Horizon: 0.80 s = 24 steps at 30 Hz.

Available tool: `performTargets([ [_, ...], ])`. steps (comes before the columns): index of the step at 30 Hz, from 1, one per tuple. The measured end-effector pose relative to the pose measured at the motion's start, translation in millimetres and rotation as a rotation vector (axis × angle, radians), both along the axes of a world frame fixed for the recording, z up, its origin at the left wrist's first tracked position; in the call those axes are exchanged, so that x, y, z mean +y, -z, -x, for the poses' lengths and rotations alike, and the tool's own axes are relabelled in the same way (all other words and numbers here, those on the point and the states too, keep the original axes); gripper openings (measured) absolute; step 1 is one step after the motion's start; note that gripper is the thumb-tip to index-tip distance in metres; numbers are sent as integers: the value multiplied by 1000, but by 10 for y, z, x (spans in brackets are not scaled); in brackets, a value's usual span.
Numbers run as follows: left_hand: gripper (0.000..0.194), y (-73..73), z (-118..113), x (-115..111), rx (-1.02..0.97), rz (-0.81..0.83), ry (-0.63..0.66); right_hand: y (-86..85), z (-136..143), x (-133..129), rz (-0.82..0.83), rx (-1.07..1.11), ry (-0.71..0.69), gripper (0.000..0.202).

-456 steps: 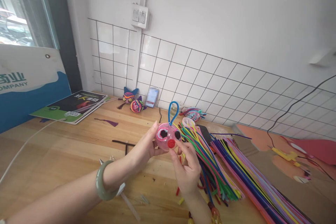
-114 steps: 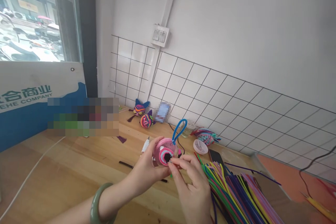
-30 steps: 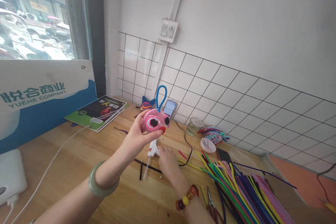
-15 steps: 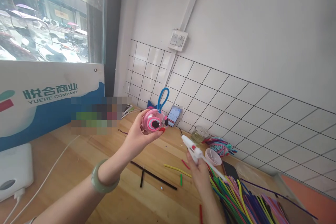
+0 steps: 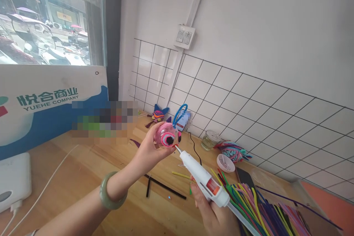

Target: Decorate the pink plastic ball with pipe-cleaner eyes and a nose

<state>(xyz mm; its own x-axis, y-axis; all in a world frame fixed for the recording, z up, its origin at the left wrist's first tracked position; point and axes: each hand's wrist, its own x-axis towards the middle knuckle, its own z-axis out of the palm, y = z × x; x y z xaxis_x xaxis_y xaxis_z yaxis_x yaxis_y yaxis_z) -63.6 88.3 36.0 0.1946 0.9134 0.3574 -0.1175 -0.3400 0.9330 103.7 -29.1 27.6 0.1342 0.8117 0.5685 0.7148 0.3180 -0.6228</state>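
Held up over the table, a pink ball ornament (image 5: pixel 166 136) with a pipe-cleaner eye and black pieces on its front is gripped by my left hand (image 5: pixel 151 147). A blue pipe-cleaner loop (image 5: pixel 179 115) stands up from its top. My right hand (image 5: pixel 207 206) is wrapped round a white glue gun (image 5: pixel 197 171), whose metal nozzle points up and left. The nozzle tip reaches the lower front of the ornament, at a red part; whether it touches cannot be made out.
Bundled coloured pipe cleaners (image 5: pixel 265 206) lie at the right, near a dark phone (image 5: pixel 245 177). A pink bowl (image 5: pixel 225 163), glass jar (image 5: pixel 210 140) and striped yarn-like craft (image 5: pixel 233 151) stand along the wall. Black pipe-cleaner pieces (image 5: pixel 166 186) lie in front. A white charger (image 5: pixel 15 180) sits left.
My right hand has brought the glue gun up and left, its nozzle now at the ornament. The ornament has shifted slightly down and right in view.
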Motion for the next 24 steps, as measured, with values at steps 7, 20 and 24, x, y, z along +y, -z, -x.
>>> performTargets([
  [7, 70, 30, -38, -36, 66, -37, -19, 9, 62, 25, -62, -18, -30, 18],
  [20, 69, 83, -49, -50, 135, -92, -52, 99, 55, 29, -30, -19, -19, 19],
  [24, 69, 63, -51, -59, 133, -92, -44, 75, 46, 40, -48, -40, -22, 18],
])
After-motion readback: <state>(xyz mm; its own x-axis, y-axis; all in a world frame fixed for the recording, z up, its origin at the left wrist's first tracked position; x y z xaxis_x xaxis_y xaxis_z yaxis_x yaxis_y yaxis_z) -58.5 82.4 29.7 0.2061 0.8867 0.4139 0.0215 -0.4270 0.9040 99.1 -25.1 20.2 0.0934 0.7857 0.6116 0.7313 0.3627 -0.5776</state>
